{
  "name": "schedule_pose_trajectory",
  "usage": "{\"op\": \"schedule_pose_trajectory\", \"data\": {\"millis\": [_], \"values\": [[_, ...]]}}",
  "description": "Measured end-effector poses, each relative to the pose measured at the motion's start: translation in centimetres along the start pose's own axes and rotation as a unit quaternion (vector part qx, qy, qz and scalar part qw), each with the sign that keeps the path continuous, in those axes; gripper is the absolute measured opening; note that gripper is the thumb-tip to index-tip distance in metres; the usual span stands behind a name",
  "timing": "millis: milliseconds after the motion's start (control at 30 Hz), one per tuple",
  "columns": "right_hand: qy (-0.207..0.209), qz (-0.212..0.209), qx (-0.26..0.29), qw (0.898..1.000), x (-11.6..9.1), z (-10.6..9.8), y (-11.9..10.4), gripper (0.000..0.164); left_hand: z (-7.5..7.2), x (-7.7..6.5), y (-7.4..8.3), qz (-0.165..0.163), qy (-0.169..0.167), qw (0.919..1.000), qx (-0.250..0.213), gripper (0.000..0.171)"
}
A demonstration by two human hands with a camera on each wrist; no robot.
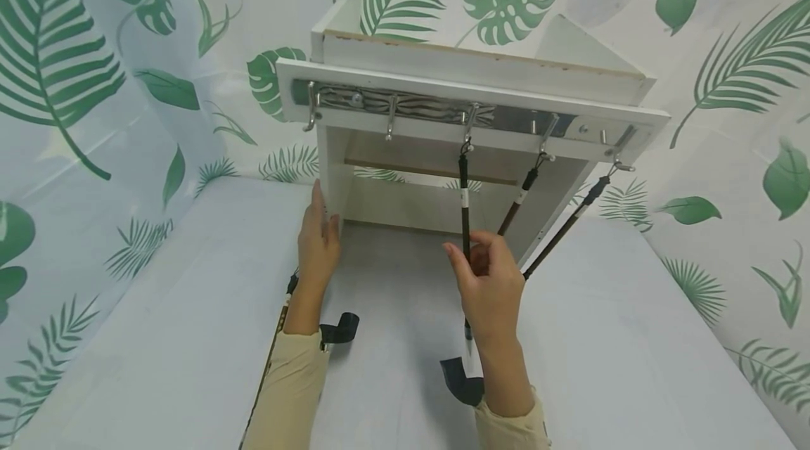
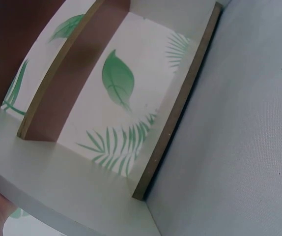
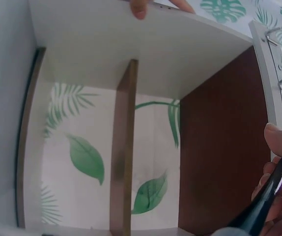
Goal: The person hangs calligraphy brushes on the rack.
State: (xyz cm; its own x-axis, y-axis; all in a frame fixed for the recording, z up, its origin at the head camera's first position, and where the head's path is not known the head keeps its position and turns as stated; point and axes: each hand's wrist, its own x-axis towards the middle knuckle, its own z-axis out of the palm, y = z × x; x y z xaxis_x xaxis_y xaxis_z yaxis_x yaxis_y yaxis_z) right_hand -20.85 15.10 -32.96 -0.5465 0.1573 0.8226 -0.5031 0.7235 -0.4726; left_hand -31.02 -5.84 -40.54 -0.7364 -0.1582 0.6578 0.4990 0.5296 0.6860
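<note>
Here's the right hand [image 1: 495,280] at work — thumb and curled fingers pinching the dark brush [image 1: 465,218], which hangs by its loop from the middle hook [image 1: 470,123] of the white shelf [image 1: 405,53]. The left hand [image 1: 318,246], fingers straight, touches the shelf's side — and two more brushes [image 1: 566,229] hang toward the right end.

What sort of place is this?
Possibly a staged recording booth: leaf-print sheeting surrounds a pale-covered table, where a white rack has what look like brushes on its hooks.
</note>
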Motion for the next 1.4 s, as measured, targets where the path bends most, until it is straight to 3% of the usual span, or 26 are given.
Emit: {"op": "schedule_pose_trajectory", "data": {"millis": [967, 1233, 1400], "values": [[-0.06, 0.028, -0.015, 0.998, -0.5, 1.4, 1.5, 0.021, 0.2, -0.1, 0.3, -0.003, 0.001, 1.0, 0.004, 0.056], [-0.075, 0.053, -0.003, 0.996, -0.5, 1.2, 1.6, 0.044, 0.2, -0.1, 0.1, -0.003, 0.004, 1.0, 0.003, 0.056], [-0.061, 0.044, 0.001, 0.997, -0.3, 1.0, 1.4, 0.044, 0.1, 0.0, -0.1, 0.011, 0.009, 0.9999, 0.004, 0.055]]}}
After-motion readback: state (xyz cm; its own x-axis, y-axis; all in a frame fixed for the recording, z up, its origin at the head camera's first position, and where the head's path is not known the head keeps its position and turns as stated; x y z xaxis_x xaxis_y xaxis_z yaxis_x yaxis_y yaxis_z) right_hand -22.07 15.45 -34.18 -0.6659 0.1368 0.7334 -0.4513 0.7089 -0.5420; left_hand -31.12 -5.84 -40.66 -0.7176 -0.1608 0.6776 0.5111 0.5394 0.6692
